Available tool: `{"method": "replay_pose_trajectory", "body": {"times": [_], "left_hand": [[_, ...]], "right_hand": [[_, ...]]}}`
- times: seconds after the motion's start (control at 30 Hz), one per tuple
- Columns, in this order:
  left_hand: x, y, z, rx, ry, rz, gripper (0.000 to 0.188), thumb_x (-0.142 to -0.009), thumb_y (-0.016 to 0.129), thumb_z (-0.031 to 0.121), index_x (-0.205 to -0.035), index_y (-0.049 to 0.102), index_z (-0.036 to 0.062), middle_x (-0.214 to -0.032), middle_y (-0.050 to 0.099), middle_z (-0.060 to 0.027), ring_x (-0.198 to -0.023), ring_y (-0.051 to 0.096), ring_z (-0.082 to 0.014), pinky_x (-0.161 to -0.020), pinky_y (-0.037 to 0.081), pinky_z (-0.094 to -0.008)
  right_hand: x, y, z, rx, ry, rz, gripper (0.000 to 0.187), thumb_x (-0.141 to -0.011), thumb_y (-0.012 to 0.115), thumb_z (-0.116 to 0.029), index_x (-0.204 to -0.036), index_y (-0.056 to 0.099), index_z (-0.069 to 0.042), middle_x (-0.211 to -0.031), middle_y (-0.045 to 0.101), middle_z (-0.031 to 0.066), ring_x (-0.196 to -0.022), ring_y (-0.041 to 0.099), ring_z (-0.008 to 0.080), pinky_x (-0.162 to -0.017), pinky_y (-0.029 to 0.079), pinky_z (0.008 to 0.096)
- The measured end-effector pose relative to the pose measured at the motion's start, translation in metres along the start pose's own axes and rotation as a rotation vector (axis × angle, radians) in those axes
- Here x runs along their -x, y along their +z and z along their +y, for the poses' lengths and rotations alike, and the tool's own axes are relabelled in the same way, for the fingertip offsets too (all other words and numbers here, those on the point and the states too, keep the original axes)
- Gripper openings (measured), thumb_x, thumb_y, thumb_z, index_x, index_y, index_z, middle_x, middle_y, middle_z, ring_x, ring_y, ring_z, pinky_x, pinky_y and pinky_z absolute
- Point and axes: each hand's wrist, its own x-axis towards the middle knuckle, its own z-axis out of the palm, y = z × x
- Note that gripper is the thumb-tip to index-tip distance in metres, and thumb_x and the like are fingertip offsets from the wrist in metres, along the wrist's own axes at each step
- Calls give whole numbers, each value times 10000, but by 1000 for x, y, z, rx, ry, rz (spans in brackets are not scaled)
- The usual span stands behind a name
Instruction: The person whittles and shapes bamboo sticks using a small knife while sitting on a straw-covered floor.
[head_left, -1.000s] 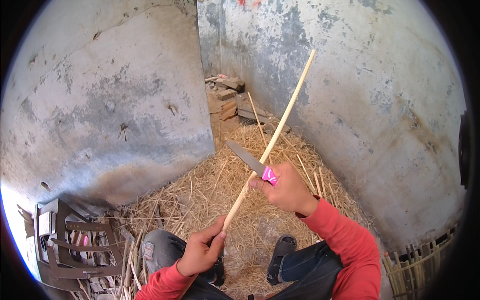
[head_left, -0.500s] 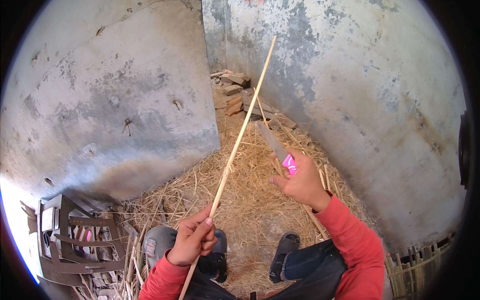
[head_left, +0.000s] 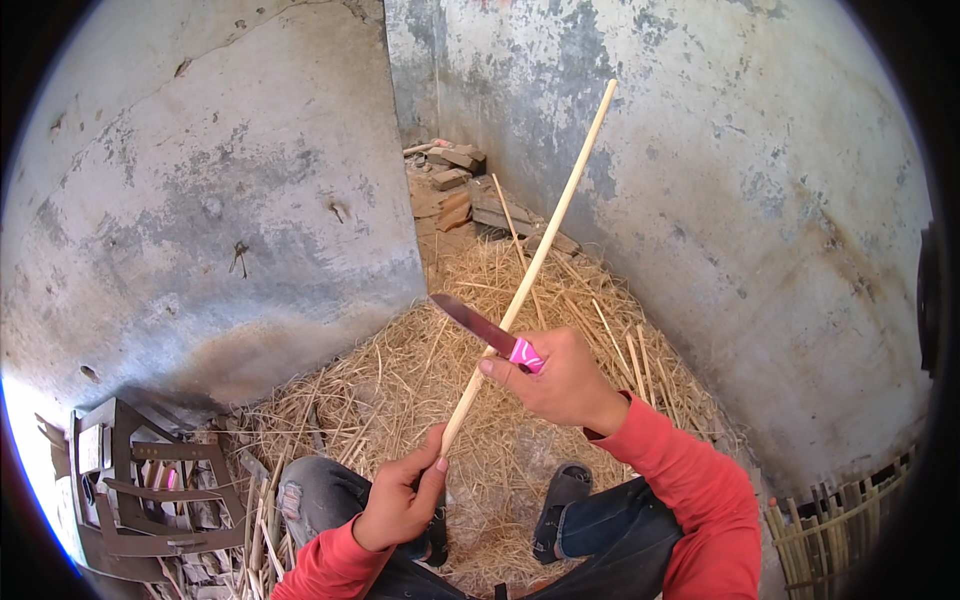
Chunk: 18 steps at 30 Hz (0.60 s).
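Cream stick: you have it in front of you, above the straw, its long axis running straight from near left to far right; the far end points up the scene and stands against the right wall in view.
Near end of the stick: it goes into your left fist, and where it stops is hidden.
Left hand: closed around the stick, thumb laid along it on the near left side.
Right hand: gripping the knife, with your thumb up against the stick between the blade and your left hand.
Knife: pink handle in your fingers, blade pointing far left, its long axis crossing the stick's; how deep the edge sits cannot be told.
Straw: strewn over the ground between your shoes and the walls.
Dark shoe: on the right, pointing away from you, below your right hand in view.
Brown frame: near left, beside loose sticks.
Broken bricks: heaped far off, at the gap between the left wall and the right wall.
Slats: near right, in a row.
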Motion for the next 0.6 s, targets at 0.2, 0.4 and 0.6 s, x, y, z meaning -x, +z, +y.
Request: {"method": "replay_pose_trajectory", "body": {"times": [0.2,0.4,0.6], "left_hand": [[0,1,-3,-194,59,46,451,-1038,570,25,-1486,528,-8,-786,544,41,-660,494,-23,-585,410,-204],[-7,-9,-18,-259,53,228,434,-1028,578,37,-1458,550,-19,-639,504,13,-563,473,-61,-520,432,-260],[-11,-26,17,248,-273,137,454,-1105,475,116,-1558,455,80,-651,422,35,-498,366,-49,-435,303,-238]], "right_hand": [[-1,1,13,164,-216,-12,46,-852,697,-61,-847,703,-15,-595,596,152,-485,580,244,-492,423,373],[18,18,4,116,-255,-278,37,-815,636,-45,-781,646,-35,-622,599,205,-536,600,381,-534,465,450],[9,7,14,75,18,-41,202,-846,767,-190,-844,655,-22,-610,580,141,-509,567,268,-525,451,409]]}}
